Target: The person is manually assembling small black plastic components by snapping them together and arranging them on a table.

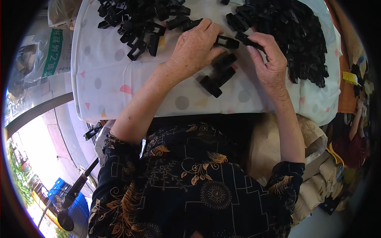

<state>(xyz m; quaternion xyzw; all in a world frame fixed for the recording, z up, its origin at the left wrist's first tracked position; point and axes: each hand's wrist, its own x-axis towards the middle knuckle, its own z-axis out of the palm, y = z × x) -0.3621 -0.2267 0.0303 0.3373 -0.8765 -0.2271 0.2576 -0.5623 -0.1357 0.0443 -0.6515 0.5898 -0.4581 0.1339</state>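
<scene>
My left hand (197, 47) is closed, its thumb and fingers around the end of a black plastic part (227, 42) with a rectangular opening. My right hand (270, 59) pinches another black plastic part (247, 40) between thumb and fingertips. The two held parts are close together, end toward end; whether they touch is hard to tell. Just below them, several loose black parts (217, 81) lie on the white patterned tablecloth (182, 104). Another black part (190, 25) lies against the back of my left fingers, partly hidden by them.
A heap of black parts (133, 18) spreads over the far left of the table, and a larger one (303, 43) covers the far right. Brown paper sacks (268, 144) stand below the right table edge. A fan (65, 216) is at lower left. Another person's arm (356, 121) shows far right.
</scene>
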